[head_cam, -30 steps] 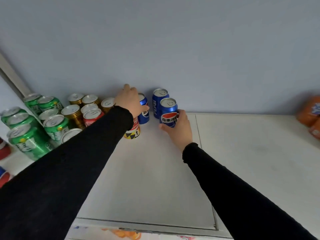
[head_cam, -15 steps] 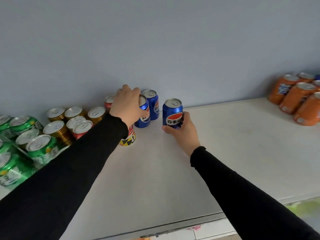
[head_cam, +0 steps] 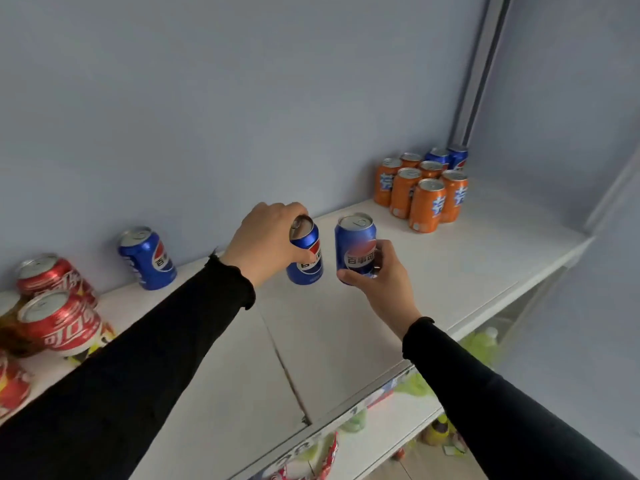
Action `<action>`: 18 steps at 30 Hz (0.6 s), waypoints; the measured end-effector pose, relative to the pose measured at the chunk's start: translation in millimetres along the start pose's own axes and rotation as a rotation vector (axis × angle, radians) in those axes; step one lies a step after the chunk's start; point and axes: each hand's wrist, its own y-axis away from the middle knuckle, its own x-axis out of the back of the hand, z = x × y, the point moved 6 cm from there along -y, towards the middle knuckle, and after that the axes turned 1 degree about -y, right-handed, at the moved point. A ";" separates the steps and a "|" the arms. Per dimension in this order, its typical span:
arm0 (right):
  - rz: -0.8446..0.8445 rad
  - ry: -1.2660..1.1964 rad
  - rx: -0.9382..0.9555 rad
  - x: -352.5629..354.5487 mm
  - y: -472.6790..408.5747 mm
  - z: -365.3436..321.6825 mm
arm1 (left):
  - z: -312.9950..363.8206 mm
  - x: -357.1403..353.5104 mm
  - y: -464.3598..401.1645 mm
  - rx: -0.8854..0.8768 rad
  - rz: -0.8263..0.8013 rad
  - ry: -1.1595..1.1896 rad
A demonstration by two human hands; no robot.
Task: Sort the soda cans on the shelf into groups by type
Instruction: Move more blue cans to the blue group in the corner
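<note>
My left hand (head_cam: pixel 265 240) grips a blue Pepsi can (head_cam: pixel 306 258) from above, fingers curled over its top. My right hand (head_cam: pixel 381 275) holds a second blue Pepsi can (head_cam: pixel 355 242) from the front, just right of the first. Both cans are above the middle of the white shelf (head_cam: pixel 450 271). A third blue Pepsi can (head_cam: pixel 147 258) stands alone by the wall at the left. Several orange Fanta cans (head_cam: pixel 420 195) cluster at the far right, with two blue Pepsi cans (head_cam: pixel 448 157) behind them. Red Coca-Cola cans (head_cam: pixel 59 306) stand at the left edge.
The grey-blue wall (head_cam: pixel 242 116) runs behind the shelf, with an upright metal post (head_cam: pixel 478 74) at the right corner. A seam (head_cam: pixel 280 355) crosses the shelf board. Below the front edge, a lower shelf holds colourful packets and greenish bottles (head_cam: pixel 481 344).
Both hands have carried their Pepsi cans rightward, away from the left group, leaving one Pepsi can by the wall. The view has swung right: the green and gold cans are out of sight.
</note>
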 end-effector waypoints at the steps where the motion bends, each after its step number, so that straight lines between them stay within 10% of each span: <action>1: 0.018 -0.002 -0.001 23.0 -4.6 6.2 | 22.7 -7.0 -10.7 -0.028 -0.001 0.012; 18: 0.134 0.028 -0.050 320.7 -134.9 115.7 | 291.4 -125.3 -212.1 -0.217 -0.018 0.114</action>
